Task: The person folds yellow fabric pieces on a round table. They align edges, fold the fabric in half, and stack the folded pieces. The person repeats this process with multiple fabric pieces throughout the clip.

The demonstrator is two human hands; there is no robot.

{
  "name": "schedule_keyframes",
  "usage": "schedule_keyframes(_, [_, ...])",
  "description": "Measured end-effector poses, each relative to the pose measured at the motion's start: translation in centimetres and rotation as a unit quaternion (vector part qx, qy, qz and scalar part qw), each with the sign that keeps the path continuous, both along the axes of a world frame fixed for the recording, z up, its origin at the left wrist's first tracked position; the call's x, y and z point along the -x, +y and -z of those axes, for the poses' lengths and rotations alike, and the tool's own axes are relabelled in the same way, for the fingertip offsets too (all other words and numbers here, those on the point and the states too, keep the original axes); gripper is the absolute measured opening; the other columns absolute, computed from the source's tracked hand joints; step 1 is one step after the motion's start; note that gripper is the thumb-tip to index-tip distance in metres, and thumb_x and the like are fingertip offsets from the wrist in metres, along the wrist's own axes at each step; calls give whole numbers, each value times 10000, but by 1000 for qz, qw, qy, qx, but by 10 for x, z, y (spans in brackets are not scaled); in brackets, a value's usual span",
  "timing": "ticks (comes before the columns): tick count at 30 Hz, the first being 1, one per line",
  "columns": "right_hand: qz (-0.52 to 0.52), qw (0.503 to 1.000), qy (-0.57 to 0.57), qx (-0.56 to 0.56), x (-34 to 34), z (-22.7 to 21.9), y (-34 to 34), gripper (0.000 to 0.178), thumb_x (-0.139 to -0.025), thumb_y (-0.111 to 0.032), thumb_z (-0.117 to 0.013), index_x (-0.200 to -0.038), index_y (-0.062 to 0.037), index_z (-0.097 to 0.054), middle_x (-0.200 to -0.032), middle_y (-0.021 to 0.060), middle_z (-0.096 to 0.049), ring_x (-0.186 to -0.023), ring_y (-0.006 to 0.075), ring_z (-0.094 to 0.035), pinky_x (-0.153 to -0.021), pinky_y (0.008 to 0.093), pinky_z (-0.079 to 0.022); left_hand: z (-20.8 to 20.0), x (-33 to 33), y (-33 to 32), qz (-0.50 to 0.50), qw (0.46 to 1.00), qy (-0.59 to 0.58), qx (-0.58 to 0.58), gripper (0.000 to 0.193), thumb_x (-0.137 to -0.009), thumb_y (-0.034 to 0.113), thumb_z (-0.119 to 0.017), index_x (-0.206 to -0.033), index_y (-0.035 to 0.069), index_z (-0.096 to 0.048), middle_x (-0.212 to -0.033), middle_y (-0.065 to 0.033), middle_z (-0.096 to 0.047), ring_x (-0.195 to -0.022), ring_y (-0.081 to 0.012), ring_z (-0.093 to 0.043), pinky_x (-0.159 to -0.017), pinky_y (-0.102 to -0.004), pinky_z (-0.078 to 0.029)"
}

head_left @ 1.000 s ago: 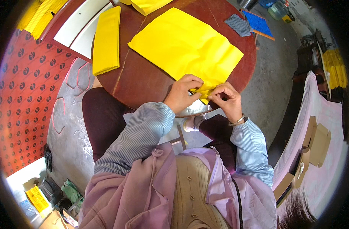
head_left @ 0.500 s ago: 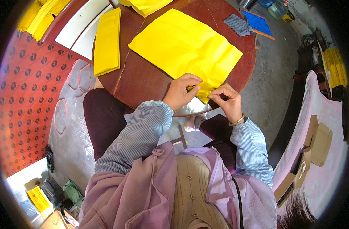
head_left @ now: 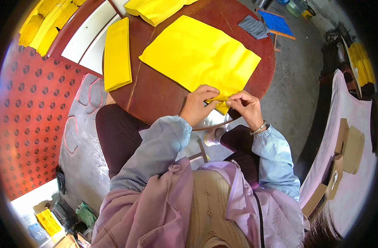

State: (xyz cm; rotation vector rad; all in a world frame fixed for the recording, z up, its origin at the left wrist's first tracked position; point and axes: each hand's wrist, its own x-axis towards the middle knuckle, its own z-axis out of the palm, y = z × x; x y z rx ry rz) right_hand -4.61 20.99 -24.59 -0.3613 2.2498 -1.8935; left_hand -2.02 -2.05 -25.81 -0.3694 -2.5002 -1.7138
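Observation:
A large yellow paper sheet (head_left: 199,56) lies flat on a round dark-red table (head_left: 156,93). My left hand (head_left: 199,105) and my right hand (head_left: 247,106) meet at the sheet's near corner by the table's front edge. Both pinch that corner, which is folded up between the fingertips. The fingers hide the fold itself. A bracelet circles my right wrist.
A folded yellow strip (head_left: 117,53) lies on the table's left side and another yellow sheet (head_left: 154,8) at its far edge. A grey cloth (head_left: 254,27) and a blue pad (head_left: 275,22) sit at the far right. Yellow stacks (head_left: 44,25) rest far left.
Both hands stay at the sheet's near corner; the fingers have drawn closer together and tightened the small fold. The sheet has barely shifted.

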Motion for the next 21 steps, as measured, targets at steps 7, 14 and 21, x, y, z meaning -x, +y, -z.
schedule_keyframes(7, [-13,927,309,-214,0,-21,-6,439,-749,-95,-820,-1171,-72,-699,-1156,134,-688,-1121,357,-615,-996,458,-479,22,4,6,-22,997,68,-7,188,-909,72,-750,-1091,47,-790,-1132,-123,-755,-1060,-318,-724,-974,-396,-577])
schedule_keyframes(14, [-55,890,363,-269,-3,-24,-16,288,-797,-58,-725,-1076,-29,-662,-1005,183,-659,-1011,419,-640,-1171,595,-408,23,4,9,2,995,93,-22,191,-895,24,-748,-1086,28,-762,-1138,-131,-717,-1096,-326,-680,-979,-399,-551])
schedule_keyframes(21, [-42,888,352,-293,-5,-17,-16,293,-791,-99,-764,-1074,-57,-700,-1001,145,-708,-1037,358,-686,-1219,585,-354,20,4,9,22,996,84,-8,190,-900,23,-742,-1086,-16,-742,-1149,-170,-691,-1109,-347,-668,-993,-398,-545])
